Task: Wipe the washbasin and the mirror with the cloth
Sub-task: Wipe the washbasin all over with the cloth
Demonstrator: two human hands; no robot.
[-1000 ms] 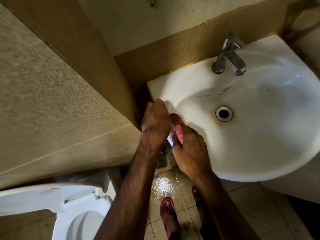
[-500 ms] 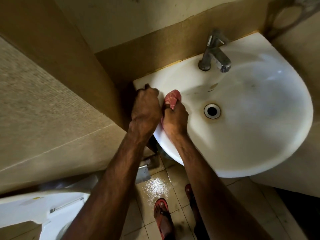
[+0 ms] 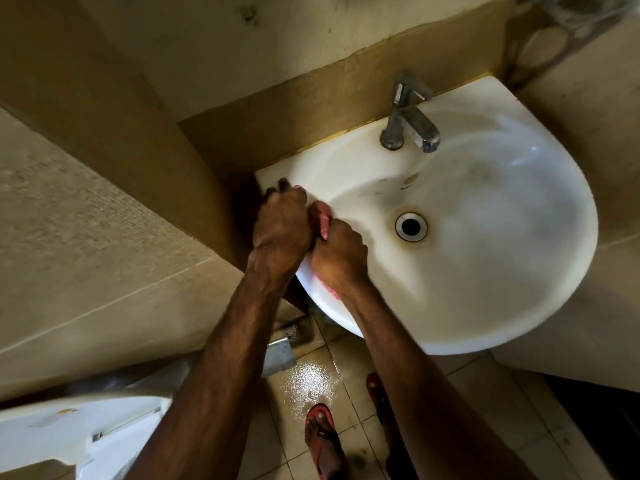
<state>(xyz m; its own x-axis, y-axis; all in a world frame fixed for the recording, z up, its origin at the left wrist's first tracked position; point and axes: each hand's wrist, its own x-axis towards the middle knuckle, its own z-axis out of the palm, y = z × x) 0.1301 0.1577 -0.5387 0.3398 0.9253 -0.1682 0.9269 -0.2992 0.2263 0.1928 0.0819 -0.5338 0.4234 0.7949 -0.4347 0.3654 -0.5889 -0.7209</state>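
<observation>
The white washbasin (image 3: 485, 258) fills the right half of the view, with a stained drain (image 3: 411, 226) in its middle. A pink cloth (image 3: 322, 218) is bunched at the basin's left rim, between my two hands. My left hand (image 3: 282, 226) is closed over the rim at the basin's left corner and touches the cloth. My right hand (image 3: 337, 258) is shut on the cloth just inside the rim; a bit of pink shows under its wrist. No mirror is in view.
A metal tap (image 3: 410, 116) stands at the back of the basin. Tiled walls close in on the left and right. A white toilet (image 3: 79, 434) sits at the lower left. The floor tiles (image 3: 308, 379) are wet; my feet in red sandals (image 3: 322, 441) stand below the basin.
Both hands moved with the cloth from the basin's near-left edge up along the left rim, then slid slightly back. The camera shifted, bringing the basin more to the centre.
</observation>
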